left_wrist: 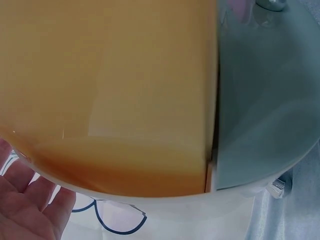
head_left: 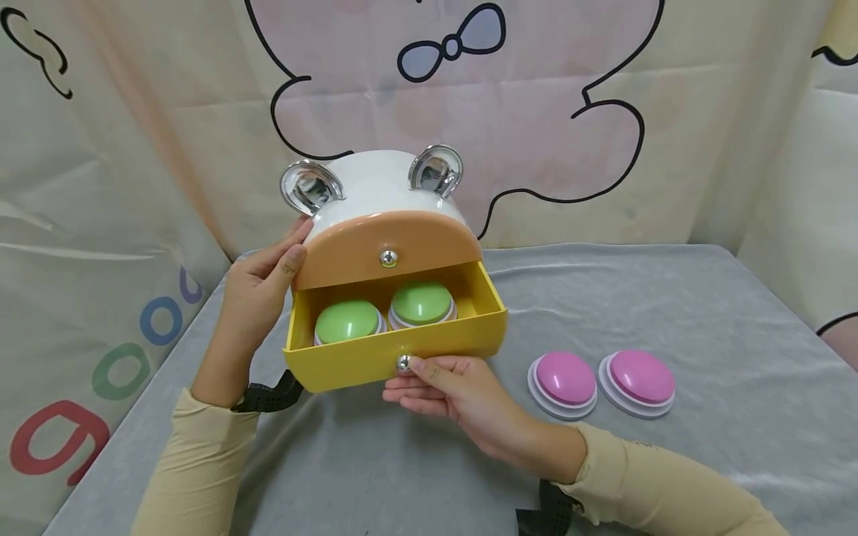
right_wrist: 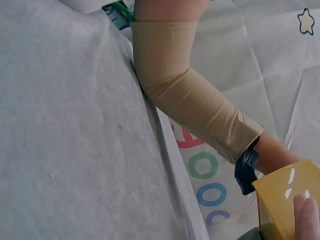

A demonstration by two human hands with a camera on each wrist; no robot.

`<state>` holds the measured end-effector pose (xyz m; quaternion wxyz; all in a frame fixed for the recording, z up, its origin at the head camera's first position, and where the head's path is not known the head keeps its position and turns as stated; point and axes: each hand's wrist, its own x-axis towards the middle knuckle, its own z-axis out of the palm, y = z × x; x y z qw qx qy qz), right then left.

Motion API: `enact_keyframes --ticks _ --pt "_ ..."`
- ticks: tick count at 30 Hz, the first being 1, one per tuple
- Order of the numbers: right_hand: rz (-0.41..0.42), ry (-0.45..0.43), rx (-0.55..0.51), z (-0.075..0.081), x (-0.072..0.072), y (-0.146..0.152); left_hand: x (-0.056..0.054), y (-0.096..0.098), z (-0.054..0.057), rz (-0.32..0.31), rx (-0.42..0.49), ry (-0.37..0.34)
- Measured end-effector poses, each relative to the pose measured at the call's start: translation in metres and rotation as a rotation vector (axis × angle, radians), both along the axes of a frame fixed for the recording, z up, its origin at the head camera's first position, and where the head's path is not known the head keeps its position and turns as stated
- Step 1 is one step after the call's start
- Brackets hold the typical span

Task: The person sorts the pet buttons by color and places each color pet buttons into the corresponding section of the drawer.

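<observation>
green buttons: 2 | pink buttons: 2 | silver ears: 2 | hands: 2

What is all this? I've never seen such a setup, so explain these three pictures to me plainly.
There is no machine here: a person works bare-handed. The largest picture comes from a camera on the head, looking forward and down. There, the left grip holds the side of a white-and-orange box. The right grip has its thumb at the silver knob of the open yellow drawer, where two green domes sit. Two pink domes lie on the grey cloth.

The other pictures come from wrist cameras. The left one is mostly filled by the box; the right one shows cloth, the left sleeve and a yellow corner.
</observation>
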<state>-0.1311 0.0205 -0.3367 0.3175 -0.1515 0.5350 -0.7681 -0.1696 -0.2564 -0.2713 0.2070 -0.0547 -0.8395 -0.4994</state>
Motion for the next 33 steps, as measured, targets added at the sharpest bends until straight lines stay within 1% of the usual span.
enact_keyframes --ticks 9,18,29,33 --pt "-0.039 -0.018 0.004 0.003 -0.011 -0.006 -0.001 0.0 0.001 0.005 -0.004 -0.002" --pt "-0.067 -0.032 0.012 0.006 -0.018 -0.01 -0.002 0.0 0.002 -0.008 -0.004 0.004" --pt "-0.087 -0.001 -0.008 0.004 -0.026 -0.016 -0.001 0.0 0.002 -0.026 0.031 0.025" --pt "-0.103 -0.012 -0.02 0.003 -0.03 -0.021 -0.001 0.001 0.001 -0.028 0.04 0.03"
